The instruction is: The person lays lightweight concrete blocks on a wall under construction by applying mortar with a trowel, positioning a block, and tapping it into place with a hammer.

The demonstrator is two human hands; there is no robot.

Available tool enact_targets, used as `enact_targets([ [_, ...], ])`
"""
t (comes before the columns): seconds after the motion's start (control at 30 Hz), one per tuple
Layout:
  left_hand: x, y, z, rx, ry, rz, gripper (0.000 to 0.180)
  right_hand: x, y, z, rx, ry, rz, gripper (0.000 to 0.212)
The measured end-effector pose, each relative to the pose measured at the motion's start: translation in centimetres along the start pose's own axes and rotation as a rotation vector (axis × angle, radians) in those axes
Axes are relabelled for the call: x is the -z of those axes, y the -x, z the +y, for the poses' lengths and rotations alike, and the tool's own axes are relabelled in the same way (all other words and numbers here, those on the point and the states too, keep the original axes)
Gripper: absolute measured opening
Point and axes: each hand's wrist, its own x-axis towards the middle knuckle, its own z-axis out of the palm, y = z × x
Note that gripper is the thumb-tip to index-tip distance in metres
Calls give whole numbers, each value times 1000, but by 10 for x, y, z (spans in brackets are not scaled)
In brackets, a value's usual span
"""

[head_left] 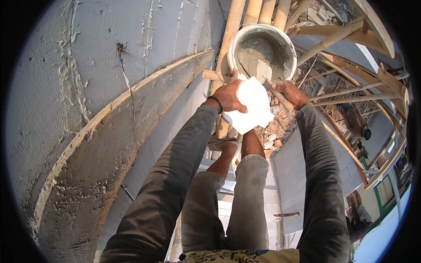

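Just below the mouth of a bucket, a pale, angular slab (254, 107) sits tilted in bright sun, held at its left side by the left hand (230, 94), whose thumb lies across its face. A dark band (215, 101) circles that wrist. Beside the slab's upper right edge, the right hand (291, 93) is closed round the handle of a trowel (283, 98); the blade, coated in grey, reaches over the bucket (231, 50). Wet mortar (247, 59) lines the inside of the bucket; whether the blade touches it, I cannot tell.

Behind and left of the bucket run bamboo poles (234, 24). Under the hands, rubble (287, 127) shows beside the person's bare lower legs, with a sandal (221, 142) on one foot. To the left, a curved concrete ledge (131, 109) juts from a rough grey wall (118, 30). On the right rises a curved wooden frame (372, 85), and beyond it, near the edge of view, another person (359, 212) is partly visible.
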Motion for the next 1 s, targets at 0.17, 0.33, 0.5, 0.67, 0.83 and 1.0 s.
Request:
enact_targets([
  [0.17,3,58,36,112,52,112,107,-1,85,22,185,-248,29,48],
  [0.33,6,206,70,212,40,439,99,-86,232,-11,291,-99,-65,52],
  [0.5,-40,330,81,267,-124,522,93,-242,368,-12,367,115,-345,50],
  [0.67,-70,435,68,172,-98,622,87,-378,427,-26,534,333,-521,46],
  [0.83,-93,498,62,193,-54,640,87,-455,427,-4,1075,593,-315,51],
  [1.0,-108,532,67,160,-8,677,88,-487,498,-10,1061,835,-294,53],
])
